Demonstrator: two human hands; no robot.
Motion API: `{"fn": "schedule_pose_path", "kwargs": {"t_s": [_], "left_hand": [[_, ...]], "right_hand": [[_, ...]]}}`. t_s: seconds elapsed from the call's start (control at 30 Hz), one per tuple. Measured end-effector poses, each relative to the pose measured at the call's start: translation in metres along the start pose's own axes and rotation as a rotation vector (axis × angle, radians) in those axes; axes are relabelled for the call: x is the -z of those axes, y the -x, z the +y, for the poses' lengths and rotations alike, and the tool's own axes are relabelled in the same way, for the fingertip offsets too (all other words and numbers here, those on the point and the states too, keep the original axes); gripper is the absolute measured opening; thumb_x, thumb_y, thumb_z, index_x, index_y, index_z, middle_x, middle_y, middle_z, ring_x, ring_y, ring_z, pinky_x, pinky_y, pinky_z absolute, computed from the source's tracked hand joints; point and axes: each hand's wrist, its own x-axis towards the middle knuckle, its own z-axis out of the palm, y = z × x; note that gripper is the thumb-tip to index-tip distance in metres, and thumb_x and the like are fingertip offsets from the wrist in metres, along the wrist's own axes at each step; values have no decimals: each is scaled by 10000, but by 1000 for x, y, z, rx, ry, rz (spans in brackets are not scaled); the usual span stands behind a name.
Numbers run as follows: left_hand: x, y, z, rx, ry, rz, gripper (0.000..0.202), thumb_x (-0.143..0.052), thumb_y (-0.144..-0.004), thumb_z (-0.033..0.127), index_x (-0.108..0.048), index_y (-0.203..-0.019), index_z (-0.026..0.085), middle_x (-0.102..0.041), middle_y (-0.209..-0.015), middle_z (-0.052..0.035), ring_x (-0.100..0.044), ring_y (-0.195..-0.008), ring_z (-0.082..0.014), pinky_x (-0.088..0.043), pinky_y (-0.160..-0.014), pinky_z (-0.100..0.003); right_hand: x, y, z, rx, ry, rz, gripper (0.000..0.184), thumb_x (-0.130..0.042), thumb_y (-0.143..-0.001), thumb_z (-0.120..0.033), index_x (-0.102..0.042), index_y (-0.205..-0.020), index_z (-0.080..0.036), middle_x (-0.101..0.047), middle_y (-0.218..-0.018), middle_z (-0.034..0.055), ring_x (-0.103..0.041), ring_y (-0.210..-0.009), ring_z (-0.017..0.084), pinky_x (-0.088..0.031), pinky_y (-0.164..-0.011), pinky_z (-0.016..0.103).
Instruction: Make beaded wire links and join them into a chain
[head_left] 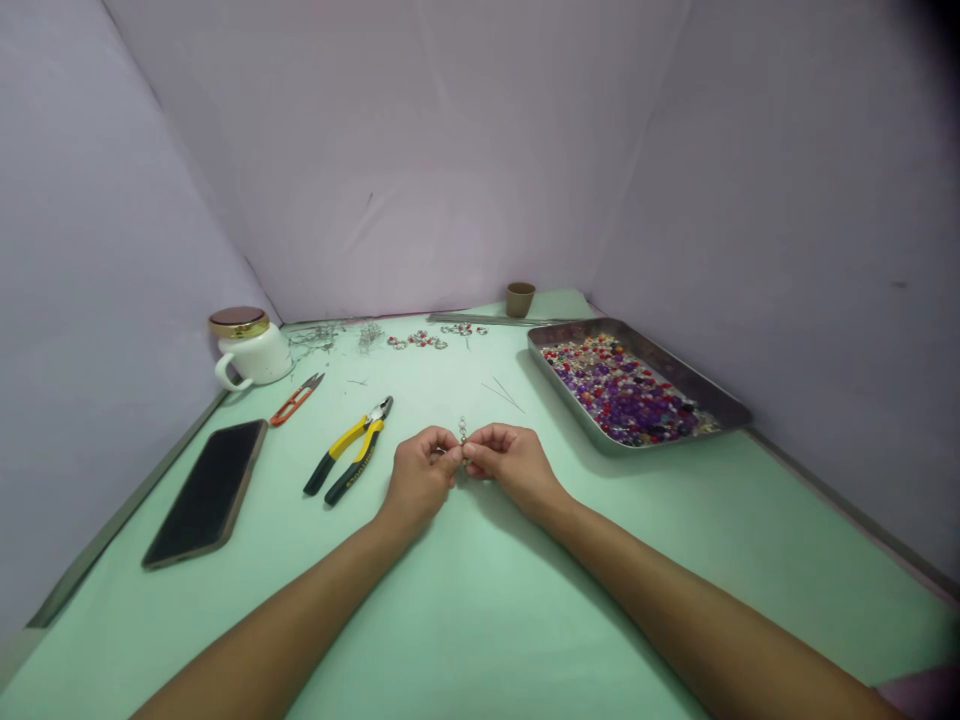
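A small string of clear beads [463, 428] stands up between my fingertips, over the middle of the light green table. My left hand [424, 475] pinches it from the left side, thumb against finger. From the right, my right hand [510, 462] pinches the same piece, and the two hands nearly touch. The lower part of the beads is hidden by my fingers. Just beyond my right hand lie a few thin wires [504, 393]. Pliers [351, 450] with yellow and black handles rest to the left of my left hand.
On the right is a metal tray [581, 425] of mixed purple, red and clear beads. Finished-looking red and clear bead pieces [420, 341] lie at the back near a small brown cup [520, 299]. A phone [206, 495], orange thread snips [296, 400] and a lidded white mug [255, 355] stand left.
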Motion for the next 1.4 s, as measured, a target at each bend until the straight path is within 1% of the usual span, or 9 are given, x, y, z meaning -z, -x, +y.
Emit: {"fn": "schedule_pose_path", "kwargs": {"t_s": [0.17,0.3,0.47,0.57,0.7,0.87,1.1,1.27,1.4], "left_hand": [[1,0,-2,-3,12,-5,129,-567,-670,271,-490,-647,170,-429,-384,72,-355,-335,-56,-258,-335,-161],[3,1,-1,6,70,-53,146,-568,-683,303,-506,-694,171,-446,-388,69,-372,-337,-62,-285,-349,-168],[3,0,1,-10,125,-59,189,-564,-691,347,-531,-730,166,-446,-380,69,-356,-320,-57,-274,-341,-169],[2,0,3,-15,99,-19,174,-575,-680,334,-536,-704,166,-423,-367,76,-334,-316,-53,-252,-329,-164],[2,2,7,-18,45,2,144,-576,-676,304,-543,-679,163,-422,-374,74,-332,-329,-51,-254,-335,-161],[2,3,10,-11,-6,20,108,-565,-676,258,-540,-643,158,-427,-383,72,-325,-338,-47,-263,-350,-164],[2,5,11,-81,-50,6,88,-534,-687,217,-536,-624,155,-430,-409,71,-326,-366,-49,-270,-378,-169],[1,5,10,-86,-63,5,112,-531,-708,247,-518,-643,157,-426,-425,72,-329,-374,-50,-273,-383,-166],[2,6,12,-145,-106,-7,119,-523,-721,247,-534,-651,152,-436,-448,65,-358,-407,-56,-293,-409,-166]], "right_hand": [[0,-1,1,11,12,1,150,-687,-561,-243,-592,-592,-130,-585,-503,-17,-539,-467,89,-440,-490,216],[1,-1,0,18,11,-5,164,-682,-576,-258,-587,-612,-129,-576,-512,-19,-536,-468,85,-439,-489,212],[3,0,1,69,29,-58,173,-676,-590,-279,-598,-637,-133,-577,-528,-21,-537,-481,88,-434,-500,218],[4,-1,2,73,36,-90,178,-668,-605,-292,-608,-651,-130,-581,-524,-19,-539,-485,90,-436,-500,218],[3,0,-1,41,7,-35,191,-684,-581,-291,-603,-658,-135,-588,-521,-21,-546,-465,95,-451,-479,223],[1,4,-8,79,81,-25,142,-656,-604,-259,-616,-635,-127,-589,-490,-9,-544,-456,99,-451,-478,220],[-1,7,-10,101,106,-33,107,-631,-616,-240,-607,-612,-136,-590,-500,-9,-555,-479,109,-449,-504,229],[-1,7,-9,64,8,-41,183,-661,-599,-291,-588,-671,-140,-595,-552,-12,-557,-481,106,-458,-483,227],[0,8,-10,112,48,-41,192,-645,-624,-309,-607,-692,-134,-576,-507,-22,-531,-452,95,-450,-469,222]]}}
